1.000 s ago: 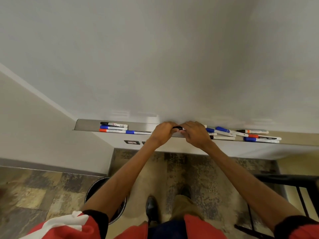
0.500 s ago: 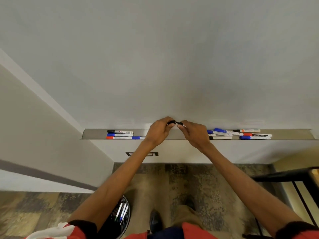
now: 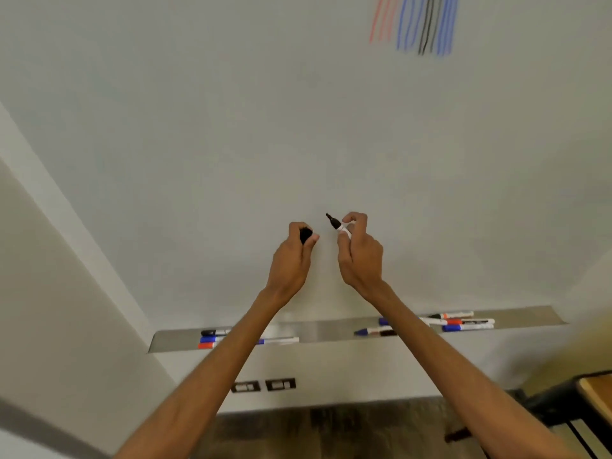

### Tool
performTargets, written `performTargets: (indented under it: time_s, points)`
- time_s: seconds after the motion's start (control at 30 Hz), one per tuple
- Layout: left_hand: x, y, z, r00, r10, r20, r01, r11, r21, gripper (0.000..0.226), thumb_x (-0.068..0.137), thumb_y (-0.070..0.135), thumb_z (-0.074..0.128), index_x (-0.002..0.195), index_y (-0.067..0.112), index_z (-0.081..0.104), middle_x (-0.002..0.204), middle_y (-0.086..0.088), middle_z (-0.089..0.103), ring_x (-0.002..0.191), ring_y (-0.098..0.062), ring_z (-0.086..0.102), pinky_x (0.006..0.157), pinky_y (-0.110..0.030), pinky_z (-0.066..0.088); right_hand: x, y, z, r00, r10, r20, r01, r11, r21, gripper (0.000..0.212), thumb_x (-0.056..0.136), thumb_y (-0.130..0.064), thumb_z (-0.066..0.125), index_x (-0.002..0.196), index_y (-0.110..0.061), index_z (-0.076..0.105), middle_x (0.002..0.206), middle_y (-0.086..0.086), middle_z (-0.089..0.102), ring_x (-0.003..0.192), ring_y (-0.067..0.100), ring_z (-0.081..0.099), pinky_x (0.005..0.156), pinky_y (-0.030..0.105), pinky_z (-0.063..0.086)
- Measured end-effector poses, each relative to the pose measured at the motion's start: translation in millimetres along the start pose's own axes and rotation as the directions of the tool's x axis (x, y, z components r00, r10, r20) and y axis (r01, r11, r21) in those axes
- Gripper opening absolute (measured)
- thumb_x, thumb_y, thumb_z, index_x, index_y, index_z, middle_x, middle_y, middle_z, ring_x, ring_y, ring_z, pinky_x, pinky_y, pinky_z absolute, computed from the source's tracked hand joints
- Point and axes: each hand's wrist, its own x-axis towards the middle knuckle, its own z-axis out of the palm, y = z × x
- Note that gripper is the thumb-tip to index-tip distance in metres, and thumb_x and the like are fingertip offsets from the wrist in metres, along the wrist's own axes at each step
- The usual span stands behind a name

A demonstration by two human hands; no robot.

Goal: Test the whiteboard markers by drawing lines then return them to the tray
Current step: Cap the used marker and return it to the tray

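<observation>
Here, right hand (image 3: 359, 256) pinches the uncapped marker (image 3: 336, 223), left hand (image 3: 293, 256) grips its cap (image 3: 305, 235), above the tray (image 3: 326, 332).

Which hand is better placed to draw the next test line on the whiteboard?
The right hand: it holds the uncapped black marker, tip pointing up; the left hand grips only the cap.

So we've got both hands up in front of the whiteboard (image 3: 231, 127), well above the tray (image 3: 331, 332) along its bottom edge. Our left hand (image 3: 293, 256) holds the cap (image 3: 305, 235), and our right hand (image 3: 361, 253) just beside it holds the marker (image 3: 337, 225), tip pointing up and left. The drawn lines (image 3: 420, 24) sit way up top right. In the tray, one bunch of markers (image 3: 212, 333) lies left, the other bunch (image 3: 467, 323) right. Two wall plates (image 3: 263, 385) sit below it.
</observation>
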Motion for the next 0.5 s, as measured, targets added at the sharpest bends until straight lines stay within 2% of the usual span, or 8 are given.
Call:
performTargets:
  time_s: [0.13,0.2,0.27,0.37,0.43,0.5]
  points:
    - [37.8,41.6,-36.5,0.972,0.096,-0.214,-0.105,0.994,-0.030,0.018,0.102,0.038,0.050,0.111,0.022,0.048,0.091,0.009,0.062,0.074,-0.008,0.059,0.065,-0.021,0.048,49.0,-42.9,-20.9,0.986,-0.100,-0.136,0.109,0.992,0.063,0.019,0.102,-0.019,0.037,0.121,-0.019,0.039,0.063,-0.007,0.051,0.044,0.008,0.044,0.045,0.021,0.030]
    - [58.9,59.3,-53.5,0.930,0.156,-0.333,-0.169,0.986,-0.010,0.018,0.101,0.037,0.053,0.109,0.021,0.055,0.101,0.006,0.061,0.088,-0.004,0.058,0.075,-0.024,0.050,74.8,-64.2,-32.6,0.963,-0.198,-0.184,0.211,0.976,0.053,0.018,0.104,-0.016,0.037,0.120,-0.024,0.039,0.069,-0.012,0.050,0.045,0.007,0.043,0.045,0.020,0.030]
    - [82.8,75.9,-70.2,0.880,0.224,-0.419,-0.223,0.973,0.051,0.022,0.102,0.037,0.052,0.111,0.019,0.062,0.112,0.003,0.059,0.100,0.001,0.053,0.084,-0.028,0.051,100.9,-84.3,-43.9,0.933,-0.277,-0.229,0.295,0.954,0.048,0.018,0.104,-0.011,0.040,0.116,-0.022,0.049,0.079,-0.017,0.050,0.051,0.006,0.044,0.048,0.019,0.032]
    - [119.9,103.1,-94.2,0.820,0.298,-0.489,-0.278,0.954,0.116,0.028,0.102,0.037,0.052,0.120,0.019,0.063,0.131,-0.001,0.052,0.122,-0.007,0.049,0.096,-0.028,0.047,139.1,-110.8,-58.1,0.910,-0.302,-0.284,0.347,0.930,0.122,0.021,0.099,-0.008,0.047,0.103,-0.018,0.064,0.090,-0.010,0.062,0.062,0.008,0.052,0.054,0.027,0.042]
    - [142.7,122.7,-106.9,0.794,0.344,-0.501,-0.308,0.939,0.156,0.032,0.102,0.037,0.050,0.127,0.019,0.061,0.143,-0.004,0.046,0.132,-0.013,0.044,0.102,-0.027,0.041,162.7,-126.5,-68.6,0.906,-0.293,-0.307,0.363,0.910,0.203,0.027,0.097,-0.009,0.042,0.103,-0.020,0.066,0.091,-0.008,0.065,0.067,0.009,0.058,0.058,0.032,0.048]
    - [164.3,140.9,-117.6,0.764,0.397,-0.508,-0.345,0.917,0.199,0.035,0.103,0.035,0.049,0.131,0.017,0.058,0.150,-0.009,0.042,0.136,-0.021,0.042,0.107,-0.030,0.036,184.3,-139.5,-79.4,0.889,-0.315,-0.332,0.408,0.874,0.263,0.036,0.091,-0.012,0.036,0.105,-0.024,0.067,0.091,-0.006,0.068,0.071,0.011,0.062,0.056,0.032,0.048]
